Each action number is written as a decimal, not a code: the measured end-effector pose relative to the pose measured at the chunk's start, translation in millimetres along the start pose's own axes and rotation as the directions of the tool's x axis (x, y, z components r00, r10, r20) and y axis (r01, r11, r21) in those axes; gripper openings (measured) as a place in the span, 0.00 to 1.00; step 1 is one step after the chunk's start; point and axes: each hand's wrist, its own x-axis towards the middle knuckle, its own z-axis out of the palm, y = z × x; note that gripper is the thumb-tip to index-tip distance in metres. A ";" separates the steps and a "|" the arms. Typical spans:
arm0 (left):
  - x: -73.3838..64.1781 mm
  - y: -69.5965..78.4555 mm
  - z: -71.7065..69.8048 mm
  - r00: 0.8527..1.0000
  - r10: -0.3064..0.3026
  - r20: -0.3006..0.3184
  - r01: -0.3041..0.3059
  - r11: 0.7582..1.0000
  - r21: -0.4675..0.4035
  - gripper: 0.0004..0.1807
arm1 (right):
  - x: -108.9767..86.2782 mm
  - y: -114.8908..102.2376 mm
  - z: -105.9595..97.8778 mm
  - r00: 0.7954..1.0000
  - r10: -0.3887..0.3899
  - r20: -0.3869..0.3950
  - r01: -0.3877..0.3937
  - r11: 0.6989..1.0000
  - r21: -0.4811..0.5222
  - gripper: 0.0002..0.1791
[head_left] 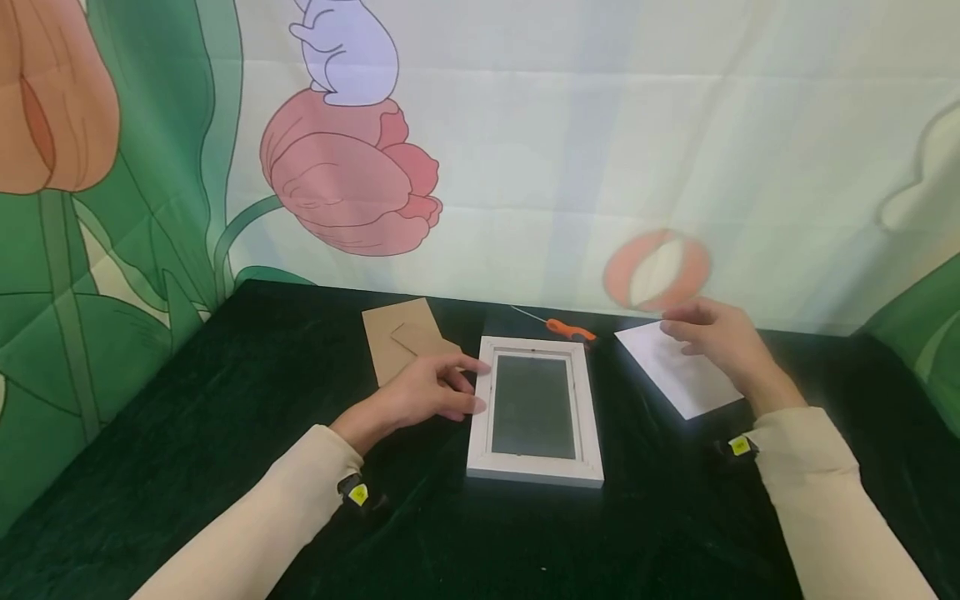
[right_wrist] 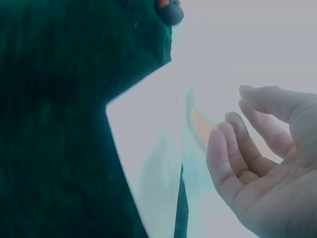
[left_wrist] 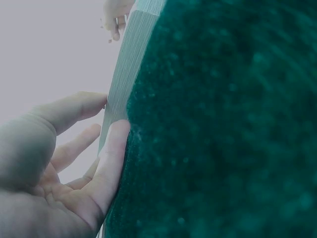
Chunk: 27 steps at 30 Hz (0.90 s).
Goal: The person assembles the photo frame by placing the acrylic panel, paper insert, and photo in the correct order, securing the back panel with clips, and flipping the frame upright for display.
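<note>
A white picture frame (head_left: 592, 425) lies on the dark green cloth, a dark panel within its border. At its left side is my left hand (head_left: 427, 390), with thumb and finger spread along the border. In the left wrist view, fingertips (left_wrist: 119, 130) rest against the side of the frame (left_wrist: 130, 59). My right hand (head_left: 712, 337) hovers over the far right corner of a white sheet (head_left: 675, 375). The right wrist view shows its fingers (right_wrist: 237, 144) loosely bent, with a gap between them and the sheet (right_wrist: 143, 129).
Left of the frame lies a brown backing board (head_left: 386, 342) with a stand flap, partly hidden by my left hand. Behind the frame rests a thin-shafted tool with an orange handle (head_left: 566, 330). A printed curtain (head_left: 525, 167) hangs along the table's far edge.
</note>
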 end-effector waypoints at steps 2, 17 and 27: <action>0.0 0.7 -0.3 1.000 0.000 0.000 0.000 1.000 0.003 0.30 | -0.3 5.0 -4.2 1.000 0.019 -0.006 -0.019 1.000 -0.009 0.34; 0.1 1.9 -1.0 1.000 -0.002 -0.008 0.002 1.000 -0.002 0.30 | 0.4 26.6 -19.0 0.995 0.103 -0.013 -0.104 0.992 -0.068 0.34; -0.3 0.2 -0.1 1.000 0.007 -0.001 -0.007 1.000 0.001 0.30 | -2.0 36.2 -20.1 0.994 0.113 0.001 -0.112 0.988 -0.107 0.33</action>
